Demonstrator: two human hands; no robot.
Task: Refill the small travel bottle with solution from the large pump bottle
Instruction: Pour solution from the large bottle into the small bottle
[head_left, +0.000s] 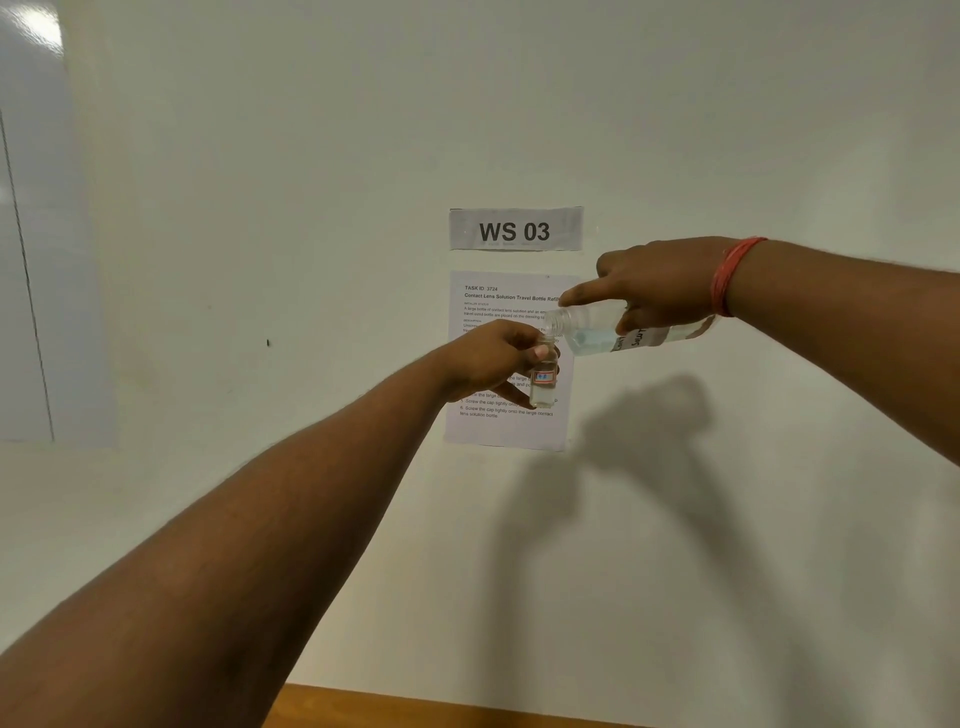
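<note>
Mid-pour at WS 03 sign (515, 229): just below it, your left hand (488, 364) pinches the small travel bottle (544, 375) upright; to its right, your right hand (657, 291) grips the tilted large bottle (618, 332), neck touching the small mouth. Tip slowly, keep rims aligned, watch fill lvl.

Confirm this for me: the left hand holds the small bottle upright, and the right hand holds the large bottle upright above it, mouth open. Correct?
Not quite. In the head view the right hand holds the large bottle tipped nearly on its side, open mouth down at the small bottle. The left hand does hold that one upright.
</note>
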